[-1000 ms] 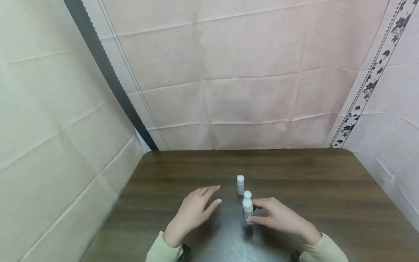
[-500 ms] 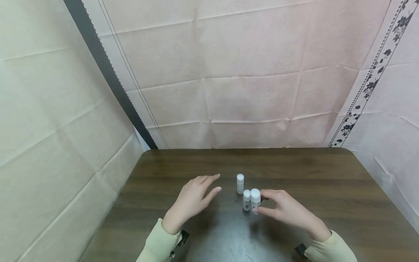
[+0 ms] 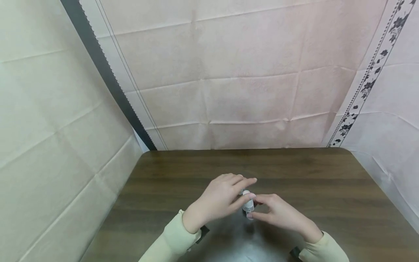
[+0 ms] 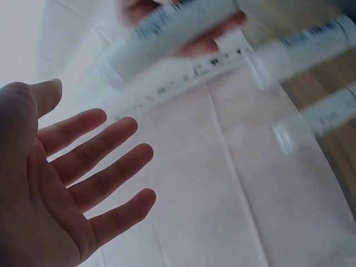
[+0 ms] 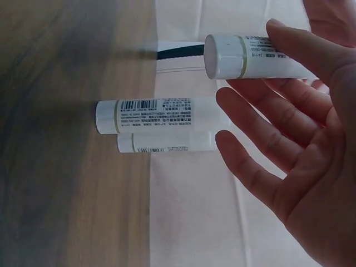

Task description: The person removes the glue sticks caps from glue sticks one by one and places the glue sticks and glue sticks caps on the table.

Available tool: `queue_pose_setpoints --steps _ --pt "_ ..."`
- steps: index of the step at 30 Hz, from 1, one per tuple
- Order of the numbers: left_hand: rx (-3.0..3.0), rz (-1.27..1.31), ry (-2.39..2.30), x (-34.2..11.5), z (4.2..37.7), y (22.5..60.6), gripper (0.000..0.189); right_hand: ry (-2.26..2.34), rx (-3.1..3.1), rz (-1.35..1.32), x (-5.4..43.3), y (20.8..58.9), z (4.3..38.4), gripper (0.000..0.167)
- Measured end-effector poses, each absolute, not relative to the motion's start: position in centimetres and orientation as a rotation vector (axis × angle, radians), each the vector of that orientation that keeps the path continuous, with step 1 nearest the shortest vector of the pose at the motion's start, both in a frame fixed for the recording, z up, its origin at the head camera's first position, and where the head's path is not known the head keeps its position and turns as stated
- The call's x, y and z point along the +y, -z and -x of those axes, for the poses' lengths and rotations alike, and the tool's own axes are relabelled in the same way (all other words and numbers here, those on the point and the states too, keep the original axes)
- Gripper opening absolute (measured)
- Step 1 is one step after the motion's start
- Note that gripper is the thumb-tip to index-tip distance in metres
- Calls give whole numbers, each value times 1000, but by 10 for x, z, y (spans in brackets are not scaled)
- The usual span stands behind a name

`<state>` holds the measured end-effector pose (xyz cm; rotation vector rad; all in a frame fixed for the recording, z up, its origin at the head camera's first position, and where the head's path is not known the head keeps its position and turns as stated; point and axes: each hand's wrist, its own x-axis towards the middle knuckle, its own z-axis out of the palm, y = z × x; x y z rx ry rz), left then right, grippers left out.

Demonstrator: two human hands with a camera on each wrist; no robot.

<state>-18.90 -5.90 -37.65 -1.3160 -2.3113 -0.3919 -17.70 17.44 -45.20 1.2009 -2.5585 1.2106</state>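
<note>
My right hand [image 3: 281,216] pinches a small white tube [image 5: 228,55] between thumb and fingers. It carries a printed label and a thin yellowish ring near its base, which hangs above the tabletop in the right wrist view. My left hand [image 3: 222,196] reaches over from the left with fingers extended and spread, its fingertips right beside the held tube in the head view; its palm [image 4: 50,206] holds nothing. Two similar tubes stand upright side by side, a nearer one [image 5: 150,115] and a farther one [image 5: 167,143]. In the head view my left hand mostly hides them.
A dark brown wooden table [image 3: 183,163] with rounded far corners lies under both hands. Pale creased cloth [image 3: 248,91] hangs behind it, and more cloth [image 3: 59,145] hangs along the left side. Dark bands are fixed around both wrists.
My right hand moved the tube away and rightward, then back nearer and left. My left hand swung right from beside the tubes to over them, now covering the standing ones.
</note>
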Motion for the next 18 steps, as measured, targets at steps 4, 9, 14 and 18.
queue_pose_setpoints --steps 4,9,14,18 --pt "-2260 1389 325 -48 180 375 34 -1194 -2566 -1207 175 453 176 26" --pt "-2263 1452 283 -46 175 375 21 -1167 -2581 -1199 177 452 177 21" --pt "-2352 1483 319 -51 174 376 14 -1159 -2545 -1221 176 452 176 14" --pt "-2425 1496 296 -53 173 380 14 -1156 -2519 -1249 176 453 174 15"
